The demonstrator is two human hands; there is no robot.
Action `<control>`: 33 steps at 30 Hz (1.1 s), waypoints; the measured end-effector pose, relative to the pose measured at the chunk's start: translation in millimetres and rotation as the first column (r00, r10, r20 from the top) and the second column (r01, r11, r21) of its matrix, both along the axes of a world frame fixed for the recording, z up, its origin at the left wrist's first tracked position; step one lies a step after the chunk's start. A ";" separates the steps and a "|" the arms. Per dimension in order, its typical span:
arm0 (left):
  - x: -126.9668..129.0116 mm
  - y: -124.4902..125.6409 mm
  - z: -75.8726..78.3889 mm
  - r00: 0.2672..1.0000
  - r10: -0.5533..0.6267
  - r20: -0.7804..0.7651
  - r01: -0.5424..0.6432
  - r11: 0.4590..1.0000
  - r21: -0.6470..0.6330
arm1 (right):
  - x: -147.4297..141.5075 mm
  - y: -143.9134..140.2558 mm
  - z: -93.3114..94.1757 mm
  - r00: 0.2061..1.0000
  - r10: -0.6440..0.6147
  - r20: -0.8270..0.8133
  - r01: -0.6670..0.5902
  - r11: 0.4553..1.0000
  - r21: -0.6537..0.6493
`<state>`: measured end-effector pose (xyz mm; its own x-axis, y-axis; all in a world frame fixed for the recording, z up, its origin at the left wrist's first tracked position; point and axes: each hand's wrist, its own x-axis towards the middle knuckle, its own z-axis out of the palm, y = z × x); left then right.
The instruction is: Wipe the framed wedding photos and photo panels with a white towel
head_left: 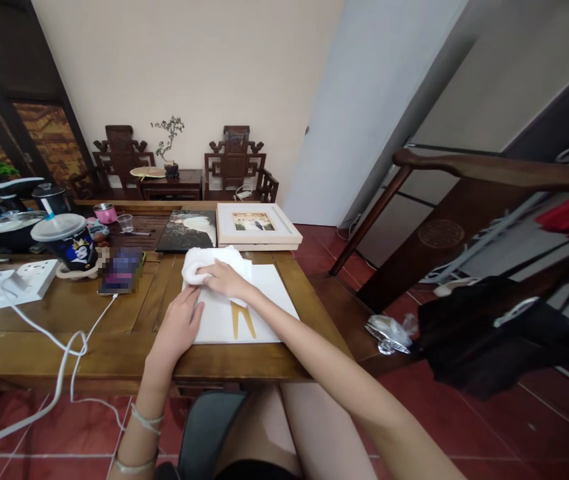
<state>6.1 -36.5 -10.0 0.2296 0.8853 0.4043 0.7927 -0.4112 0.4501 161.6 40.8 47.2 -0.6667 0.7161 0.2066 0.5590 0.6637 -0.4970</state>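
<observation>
A white flat board or frame back (264,313) lies on the wooden table (64,340) in front of me, with a tan stand piece showing near its front edge. My right hand (225,279) presses a white cloth (211,261) onto the board's far left part. My left hand (178,327) rests flat on the board's left edge, fingers spread, holding it down.
A white picture frame (257,225) and a dark photo print (187,231) lie behind the board. To the left are a phone (120,270), a lidded cup (67,241), a power strip (29,279) with white cables. A dark wooden chair (464,220) stands at right.
</observation>
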 end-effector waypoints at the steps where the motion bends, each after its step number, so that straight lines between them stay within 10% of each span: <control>1: -0.1 -0.1 0.8 1.000 -0.006 0.002 0.006 1.000 -0.001 | -4.9 -0.5 -0.7 1.000 0.005 -0.008 -0.004 1.000 0.004; 13: -2.1 0.6 -6.6 1.000 0.008 -0.001 -0.008 1.000 -0.014 | 105.9 3.1 -2.8 0.969 -0.241 -0.050 0.236 0.968 -0.084; 25: 0.3 0.8 -2.4 0.999 0.018 -0.040 -0.019 0.999 -0.029 | 159.5 -136.9 -4.7 0.990 -0.044 0.133 0.059 0.992 -0.113; 33: -0.8 0.4 -1.9 0.999 0.019 -0.033 -0.020 0.999 -0.040 | 154.0 -51.4 -20.9 0.990 -0.141 -0.020 0.141 0.990 -0.012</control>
<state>5.3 -36.1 -12.0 0.2249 0.9050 0.3610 0.8147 -0.3779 0.4398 315.6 -10.6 26.2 -0.5548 0.8048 0.2107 0.6362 0.5737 -0.5159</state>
